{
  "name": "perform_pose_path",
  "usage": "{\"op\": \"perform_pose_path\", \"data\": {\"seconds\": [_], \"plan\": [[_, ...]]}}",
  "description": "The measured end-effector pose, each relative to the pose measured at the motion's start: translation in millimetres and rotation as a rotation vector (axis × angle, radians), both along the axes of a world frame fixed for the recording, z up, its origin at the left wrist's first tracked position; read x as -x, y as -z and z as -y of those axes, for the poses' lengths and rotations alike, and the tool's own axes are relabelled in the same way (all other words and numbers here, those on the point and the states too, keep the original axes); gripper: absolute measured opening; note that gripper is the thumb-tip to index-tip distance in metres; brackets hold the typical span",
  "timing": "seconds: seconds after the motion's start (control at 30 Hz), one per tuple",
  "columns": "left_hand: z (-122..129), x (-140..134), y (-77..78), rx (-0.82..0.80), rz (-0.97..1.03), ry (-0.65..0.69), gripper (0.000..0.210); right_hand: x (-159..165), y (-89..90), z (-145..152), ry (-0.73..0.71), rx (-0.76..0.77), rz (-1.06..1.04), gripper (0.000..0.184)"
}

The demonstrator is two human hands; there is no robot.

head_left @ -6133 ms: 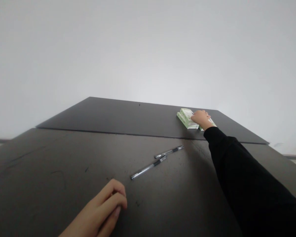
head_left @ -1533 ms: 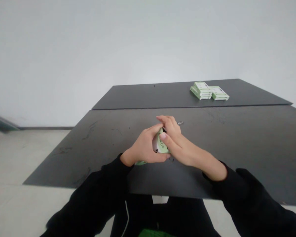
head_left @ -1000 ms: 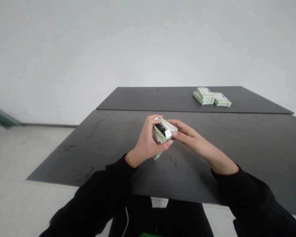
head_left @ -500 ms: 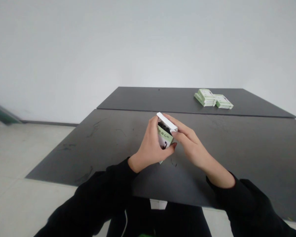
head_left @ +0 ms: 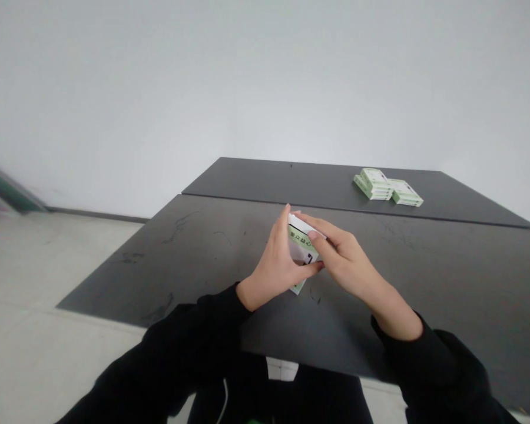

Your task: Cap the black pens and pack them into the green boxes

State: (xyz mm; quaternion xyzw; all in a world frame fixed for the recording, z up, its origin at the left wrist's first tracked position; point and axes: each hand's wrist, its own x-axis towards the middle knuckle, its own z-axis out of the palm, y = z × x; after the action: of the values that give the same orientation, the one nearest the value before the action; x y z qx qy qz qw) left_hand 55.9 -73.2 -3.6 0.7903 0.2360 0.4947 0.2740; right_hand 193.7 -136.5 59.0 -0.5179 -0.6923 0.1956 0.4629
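Between both hands, above the front part of the dark table (head_left: 212,259), is a small green and white cardboard box (head_left: 301,246) with dark printed characters. My left hand (head_left: 279,259) wraps round its left side, the thumb along the lower face. On the upper right, my right hand (head_left: 341,250) grips the top end, its thumb pressed on the front edge of the white flap. The flap lies over the opening, with a thin dark line beneath it. A green and white corner shows under my left hand; whether it belongs to the same box I cannot tell.
Several similar green and white boxes (head_left: 374,184) lie stacked at the back right of the table. A seam crosses the table behind my hands. A pale wall (head_left: 265,82) stands behind it, and light floor (head_left: 83,253) shows at the left.
The white flap, raised before with dark contents showing, has come down over the box's opening. My right thumb has moved onto the front edge. The view has shifted slightly.
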Motion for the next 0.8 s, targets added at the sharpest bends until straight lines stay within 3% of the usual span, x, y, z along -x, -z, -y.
{"op": "perform_pose_path", "data": {"seconds": [0.1,0.23,0.4,0.47,0.6,0.8], "plan": [[-6.2,-0.2,-0.4,-0.078,0.012,-0.026,0.118,-6.9,-4.1,-3.0,-0.087,0.046,0.051,0.045],[-17.1,3.7,-4.0,-0.162,0.017,-0.055,0.111,-18.4,-12.9,-16.9,-0.205,-0.009,0.198,0.045],[-20.8,11.1,-12.7,-0.143,0.047,-0.029,0.055,-32.2,-28.5,-36.1,-0.313,0.021,0.281,0.043],[-20.0,11.9,-13.4,-0.141,0.048,-0.014,0.043,-36.7,-32.3,-39.1,-0.356,0.049,0.283,0.042],[-20.2,9.9,-8.6,-0.27,0.098,0.0,0.041,-41.1,-37.0,-35.2,-0.381,0.071,0.294,0.038],[-24.1,9.4,-6.4,-0.455,0.113,0.126,0.033,-43.3,-48.3,-22.7,-0.482,0.121,0.371,0.039]]}}
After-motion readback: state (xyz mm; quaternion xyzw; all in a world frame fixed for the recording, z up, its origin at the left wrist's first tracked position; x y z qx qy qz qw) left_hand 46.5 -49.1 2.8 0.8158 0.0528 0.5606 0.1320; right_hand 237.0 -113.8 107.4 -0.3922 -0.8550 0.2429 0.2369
